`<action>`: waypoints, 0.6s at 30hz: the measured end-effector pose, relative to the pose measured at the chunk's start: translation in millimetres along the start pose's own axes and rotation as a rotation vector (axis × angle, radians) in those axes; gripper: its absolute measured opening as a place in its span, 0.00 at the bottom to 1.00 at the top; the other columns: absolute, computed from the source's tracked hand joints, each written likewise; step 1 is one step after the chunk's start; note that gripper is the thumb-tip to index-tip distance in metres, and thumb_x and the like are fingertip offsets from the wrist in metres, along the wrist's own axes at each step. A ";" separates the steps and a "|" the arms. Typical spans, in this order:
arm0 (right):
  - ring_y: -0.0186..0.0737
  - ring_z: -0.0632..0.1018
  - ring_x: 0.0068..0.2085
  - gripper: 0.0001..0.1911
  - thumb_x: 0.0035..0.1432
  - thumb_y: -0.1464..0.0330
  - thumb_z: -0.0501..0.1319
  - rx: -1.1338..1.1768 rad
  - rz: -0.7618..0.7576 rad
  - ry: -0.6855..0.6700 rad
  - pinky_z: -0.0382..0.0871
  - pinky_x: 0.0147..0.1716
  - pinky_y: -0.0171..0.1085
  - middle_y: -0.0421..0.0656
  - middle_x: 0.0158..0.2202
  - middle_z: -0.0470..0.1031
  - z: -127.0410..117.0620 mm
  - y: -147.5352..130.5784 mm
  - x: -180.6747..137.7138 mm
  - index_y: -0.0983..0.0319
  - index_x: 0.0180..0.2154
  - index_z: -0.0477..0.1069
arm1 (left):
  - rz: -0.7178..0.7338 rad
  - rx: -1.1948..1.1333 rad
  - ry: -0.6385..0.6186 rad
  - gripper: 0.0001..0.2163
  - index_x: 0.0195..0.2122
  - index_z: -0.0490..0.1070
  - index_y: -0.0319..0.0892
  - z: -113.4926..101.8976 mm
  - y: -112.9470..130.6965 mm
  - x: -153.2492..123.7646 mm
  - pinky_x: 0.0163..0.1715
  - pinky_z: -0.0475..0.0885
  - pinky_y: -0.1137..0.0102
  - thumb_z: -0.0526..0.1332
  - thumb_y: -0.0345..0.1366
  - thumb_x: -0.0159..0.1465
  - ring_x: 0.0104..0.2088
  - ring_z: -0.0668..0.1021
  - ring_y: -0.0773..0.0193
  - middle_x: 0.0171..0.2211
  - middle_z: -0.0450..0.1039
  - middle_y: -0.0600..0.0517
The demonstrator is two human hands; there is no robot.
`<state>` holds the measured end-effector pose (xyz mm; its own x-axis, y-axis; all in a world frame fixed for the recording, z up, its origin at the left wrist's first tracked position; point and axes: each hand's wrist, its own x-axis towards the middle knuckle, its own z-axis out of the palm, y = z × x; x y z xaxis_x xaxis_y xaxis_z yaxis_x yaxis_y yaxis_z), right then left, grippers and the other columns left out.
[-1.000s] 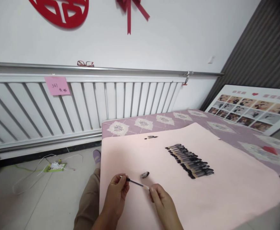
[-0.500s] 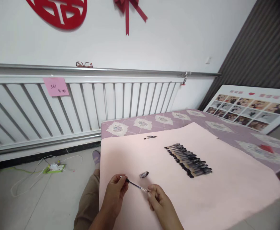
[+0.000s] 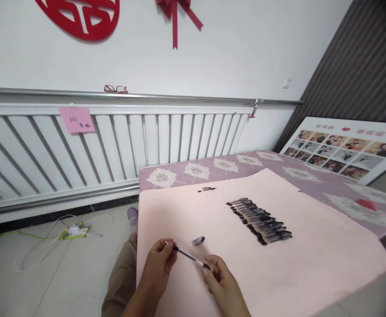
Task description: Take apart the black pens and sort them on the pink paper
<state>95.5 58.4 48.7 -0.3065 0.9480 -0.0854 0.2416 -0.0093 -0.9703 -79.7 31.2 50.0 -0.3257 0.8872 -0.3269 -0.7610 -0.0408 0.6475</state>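
Note:
My left hand [image 3: 158,266] pinches the dark-gripped tip end of a slim uncapped pen [image 3: 189,257]. The pen slants down to the right, and its other end meets the fingertips of my right hand [image 3: 221,279]. A small dark piece shows at that end, between the right thumb and fingers. Just beyond the pen, a black-ended pen cap [image 3: 198,241] lies on the pink sheet [image 3: 173,211]. To the right, several black-capped pens [image 3: 260,220] lie side by side in a slanting row. A few small dark pen-like pieces [image 3: 207,189] rest near the sheet's far edge.
The sheet covers a table with a purple patterned cloth [image 3: 226,165]. Behind stands a white radiator [image 3: 166,136] with a pink note [image 3: 77,119] and glasses [image 3: 115,89] on the pipe above. A photo board [image 3: 344,147] leans at right; a power strip [image 3: 75,232] lies on the floor.
My right hand has shifted very slightly, and a dark end piece now shows between its fingertips at the pen's end. The left hand, the cap and the row of pens stay put.

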 end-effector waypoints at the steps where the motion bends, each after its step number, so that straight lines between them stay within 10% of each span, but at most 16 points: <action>1: 0.33 0.65 0.23 0.13 0.49 0.58 0.57 -0.009 -0.022 0.016 0.58 0.22 0.31 0.34 0.21 0.61 -0.3 0.0 0.0 0.59 0.34 0.65 | -0.001 -0.002 0.003 0.07 0.30 0.71 0.37 0.1 0.1 0.0 0.27 0.72 0.79 0.66 0.30 0.50 0.27 0.74 0.72 0.28 0.72 0.52; 18: 0.34 0.65 0.24 0.19 0.58 0.57 0.47 -0.243 -0.093 -0.018 0.57 0.25 0.31 0.36 0.19 0.60 -2.4 -10.4 -7.6 0.60 0.21 0.61 | -0.022 0.019 -0.059 0.05 0.29 0.71 0.38 -0.2 3.6 -3.5 0.28 0.71 0.79 0.65 0.30 0.52 0.27 0.73 0.73 0.29 0.72 0.52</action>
<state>97.6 52.0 60.0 -0.3531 0.9356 -0.0044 0.4251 0.1562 -0.8915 -81.4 27.9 53.3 -0.2752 0.9132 -0.3005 -0.7564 -0.0127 0.6539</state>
